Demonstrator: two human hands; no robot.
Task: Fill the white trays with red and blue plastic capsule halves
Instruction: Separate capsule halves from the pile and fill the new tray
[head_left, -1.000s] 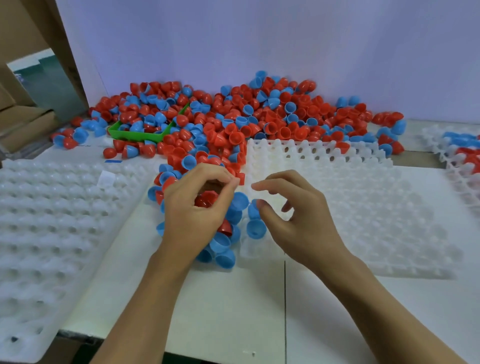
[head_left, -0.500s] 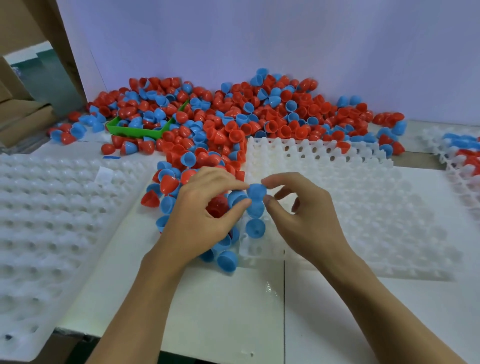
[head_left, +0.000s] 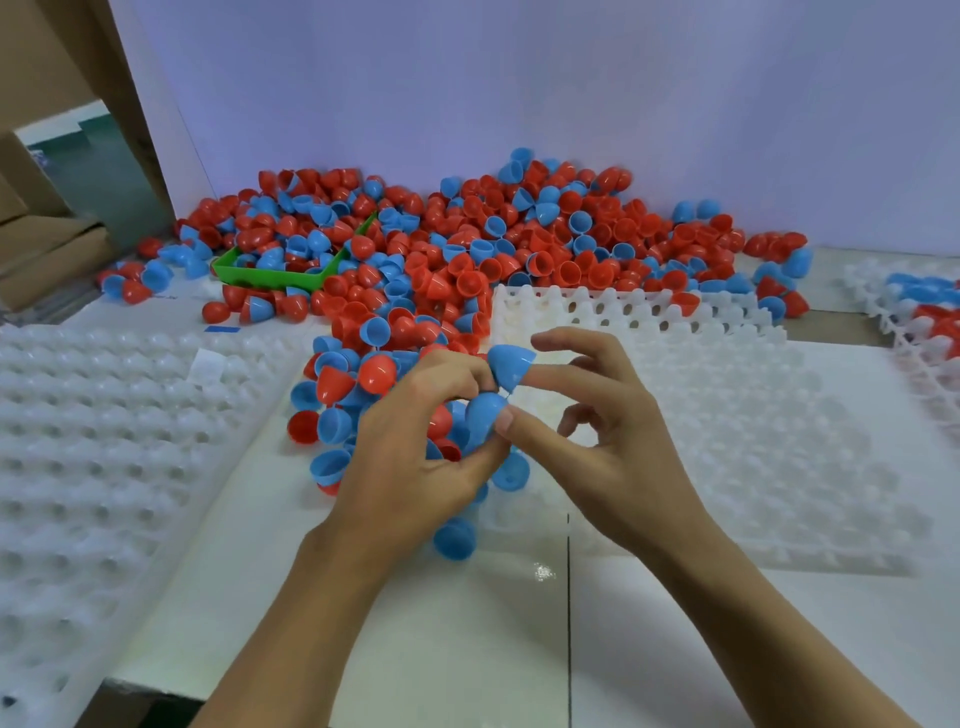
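While the left hand curls around a cluster of capsule halves, its fingers bent over red and blue pieces, the right hand pinches a blue capsule half with its thumb and carries a second blue half capped on the tip of its index finger. Both hands meet just above the near left corner of the middle white tray, which lies on the desk with its pockets showing bare. One more blue half sits by that corner, partly hidden under the hands, and another lies on the desk just in front of it. To the left of the middle tray a loose spill of halves runs back into the large red and blue heap banked against the wall behind the tray. A green bin is half buried in the heap, left of the tray's far edge. Farther left of the middle tray lies a second white tray; at the right edge of the view a third tray holds some blue and red halves.
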